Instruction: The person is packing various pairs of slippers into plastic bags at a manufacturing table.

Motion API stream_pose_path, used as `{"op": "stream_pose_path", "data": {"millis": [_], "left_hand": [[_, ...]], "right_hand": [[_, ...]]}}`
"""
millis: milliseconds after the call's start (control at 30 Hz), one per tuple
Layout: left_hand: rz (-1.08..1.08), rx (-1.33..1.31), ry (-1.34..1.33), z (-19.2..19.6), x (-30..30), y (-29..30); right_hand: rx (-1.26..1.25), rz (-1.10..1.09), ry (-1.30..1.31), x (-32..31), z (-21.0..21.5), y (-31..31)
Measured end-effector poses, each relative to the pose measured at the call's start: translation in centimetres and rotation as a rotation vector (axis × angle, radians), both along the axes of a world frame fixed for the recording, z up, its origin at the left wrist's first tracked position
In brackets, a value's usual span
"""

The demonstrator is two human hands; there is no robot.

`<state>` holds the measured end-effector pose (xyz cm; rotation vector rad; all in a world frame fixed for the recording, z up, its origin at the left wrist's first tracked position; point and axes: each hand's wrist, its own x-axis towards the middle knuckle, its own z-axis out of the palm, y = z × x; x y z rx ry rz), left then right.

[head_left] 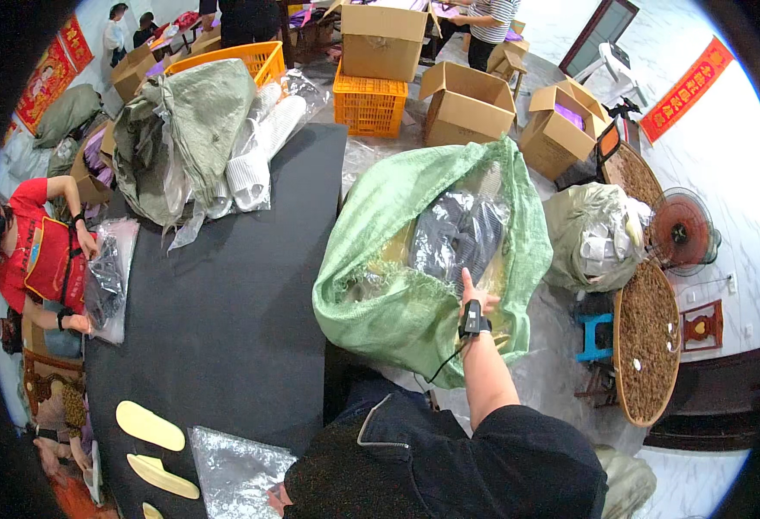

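My right hand reaches into the mouth of a large green woven sack, its thumb stretched apart from the fingers. Just beyond the thumb lies a pair of dark slippers in clear plastic, on top of the sack's contents. Whether the hand touches that plastic is hard to make out. Only a sliver of my left hand shows at the lower edge, beside a clear plastic bag on the dark table; my black shirt hides the rest. Pale yellow slippers lie left of that bag.
A grey-green sack with white slippers rests on the far table end. Across the table a person in red handles bagged dark slippers. Cartons, an orange crate, a fan and a blue stool stand around.
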<state>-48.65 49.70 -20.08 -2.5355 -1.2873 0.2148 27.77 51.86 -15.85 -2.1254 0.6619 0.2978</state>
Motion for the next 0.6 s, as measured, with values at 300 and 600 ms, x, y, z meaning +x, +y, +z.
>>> {"op": "stream_pose_path", "data": {"millis": [300,600], "left_hand": [[0.186,-0.063,-0.01,3.9,2.0,0.7],[0.403,-0.16,-0.082,2.9,2.9,-2.6]], "right_hand": [[0.59,-0.365,0.104,3.3,-4.8,1.6],[1.092,-0.096,-0.032,1.5,0.5,1.3]]}}
